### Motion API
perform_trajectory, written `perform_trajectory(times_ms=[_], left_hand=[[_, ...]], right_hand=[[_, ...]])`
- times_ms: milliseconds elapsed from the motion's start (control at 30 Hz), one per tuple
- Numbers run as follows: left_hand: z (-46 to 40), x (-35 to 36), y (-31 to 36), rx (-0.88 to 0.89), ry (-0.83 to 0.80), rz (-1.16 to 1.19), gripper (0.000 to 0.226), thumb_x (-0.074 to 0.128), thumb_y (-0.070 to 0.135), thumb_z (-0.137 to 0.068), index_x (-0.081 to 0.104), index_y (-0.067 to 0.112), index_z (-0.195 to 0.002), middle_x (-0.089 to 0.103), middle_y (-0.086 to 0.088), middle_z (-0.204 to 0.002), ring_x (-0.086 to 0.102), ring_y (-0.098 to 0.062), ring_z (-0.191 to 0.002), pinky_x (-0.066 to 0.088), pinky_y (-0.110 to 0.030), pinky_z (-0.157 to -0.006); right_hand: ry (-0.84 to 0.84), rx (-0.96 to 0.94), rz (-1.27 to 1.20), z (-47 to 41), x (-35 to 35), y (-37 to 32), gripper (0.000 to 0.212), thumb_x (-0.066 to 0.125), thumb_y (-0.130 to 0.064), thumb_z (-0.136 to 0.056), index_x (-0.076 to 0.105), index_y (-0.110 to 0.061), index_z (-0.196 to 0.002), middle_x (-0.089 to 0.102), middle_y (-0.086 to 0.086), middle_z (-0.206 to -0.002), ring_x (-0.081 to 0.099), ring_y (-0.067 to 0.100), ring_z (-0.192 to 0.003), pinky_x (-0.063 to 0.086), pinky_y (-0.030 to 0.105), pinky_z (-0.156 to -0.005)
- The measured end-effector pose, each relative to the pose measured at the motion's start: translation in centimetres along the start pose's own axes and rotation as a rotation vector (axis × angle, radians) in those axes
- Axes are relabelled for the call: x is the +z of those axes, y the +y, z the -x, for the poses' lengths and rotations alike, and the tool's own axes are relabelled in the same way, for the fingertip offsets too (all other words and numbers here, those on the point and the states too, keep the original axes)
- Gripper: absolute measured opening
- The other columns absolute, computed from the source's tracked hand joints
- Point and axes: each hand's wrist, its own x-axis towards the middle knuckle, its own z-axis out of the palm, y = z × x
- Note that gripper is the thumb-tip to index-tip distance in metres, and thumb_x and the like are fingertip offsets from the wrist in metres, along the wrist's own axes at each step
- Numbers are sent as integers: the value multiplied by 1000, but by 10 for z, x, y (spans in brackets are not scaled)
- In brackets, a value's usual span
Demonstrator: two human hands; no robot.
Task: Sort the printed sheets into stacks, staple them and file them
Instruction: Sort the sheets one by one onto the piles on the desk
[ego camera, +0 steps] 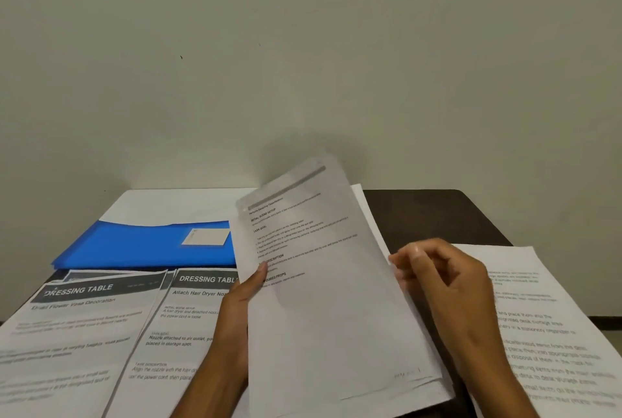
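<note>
Sheets [323,299] we grip tilted up — left hand [235,310] pinching one edge, right hand's [447,286] fingers curled on the other — to read and sort.

The supporting surface is a dark brown tabletop [434,215], visible mainly toward its far right corner, which is rounded. A further bare strip shows at the right edge. Behind the far edge stands a plain off-white wall [303,47] (it fills the upper half of the view). The wall carries a few small dark specks and a soft grey shadow just above the far edge.
</note>
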Motion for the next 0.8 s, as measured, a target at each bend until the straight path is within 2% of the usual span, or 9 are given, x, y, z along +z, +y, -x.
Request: perform_trajectory(times_ms=[33, 100, 167, 233, 333, 400, 500, 633, 800], left_hand=[[1, 0, 0, -16, -6, 18, 30, 65, 23, -98, 72, 13, -125, 78, -16, -112, 79, -32, -87, 65, -40, -62], [0, -1, 0, -38, -7, 43, 33, 65, 23, -97, 72, 13, -128, 77, -17, -117, 78, -34, -92, 65, -43, -66], [-1, -2, 0, -13, 26, 42, 29, 66, 22, -97, 72, 13, -125, 78, -17, -112, 79, -32, -85, 65, -42, -63], [-2, -2, 0, 18, 41, 33, 30, 68, 22, -97, 73, 13, -124, 78, -16, -113, 79, -31, -86, 66, -42, -65], [-1, -1, 1, 65, 63, 3, 20, 67, 18, -98, 74, 14, -116, 81, -11, -96, 79, -25, -74, 65, -38, -58], [-2, 0, 1, 83, 80, -21, 17, 68, 18, -97, 75, 16, -112, 81, -9, -91, 79, -24, -70, 64, -38, -61], [-3, 0, 0, 81, 77, -50, 21, 71, 21, -95, 76, 17, -115, 80, -14, -105, 79, -32, -85, 60, -45, -82], [-7, -5, 0, 65, 79, 0, 34, 75, 24, -92, 73, 17, -126, 75, -18, -120, 73, -41, -108, 56, -60, -99], [-8, -7, -1, 1, 41, 38, 39, 72, 26, -93, 72, 15, -130, 74, -17, -125, 71, -41, -114, 56, -55, -99]], right_hand=[[39, -6, 89, -2, -3, 7, 6, 68, -39, -94, 70, -34, -92, 72, -23, -87, 72, 11, -81, 51, 10, -65], [14, 38, 166, -3, -5, 20, 13, 73, -43, -88, 67, -36, -97, 70, -24, -93, 69, 6, -85, 46, 10, -67], [-71, 94, 130, -3, -4, 27, 18, 78, -41, -87, 68, -34, -101, 72, -23, -88, 70, 1, -88, 50, 7, -62], [-112, 117, 54, 0, 0, 30, 21, 77, -44, -85, 69, -33, -101, 73, -24, -90, 69, -4, -90, 55, 10, -66], [-107, 127, -21, 5, 7, 31, 28, 74, -50, -80, 70, -31, -101, 74, -21, -89, 72, 3, -86, 56, 17, -68], [-108, 124, -33, 6, 9, 31, 24, 81, -41, -81, 70, -31, -101, 75, -19, -88, 72, 6, -82, 56, 16, -63], [-88, 104, -5, 6, 11, 34, 23, 86, -22, -84, 71, -29, -100, 76, -15, -84, 72, 10, -76, 58, 17, -65], [-3, 98, 15, 7, 12, 37, 23, 86, -19, -84, 70, -31, -97, 74, -21, -81, 73, 6, -78, 58, 16, -62], [66, 110, 72, 9, 11, 41, 15, 83, -24, -87, 68, -26, -89, 72, -17, -72, 70, 1, -75, 54, 22, -64]])
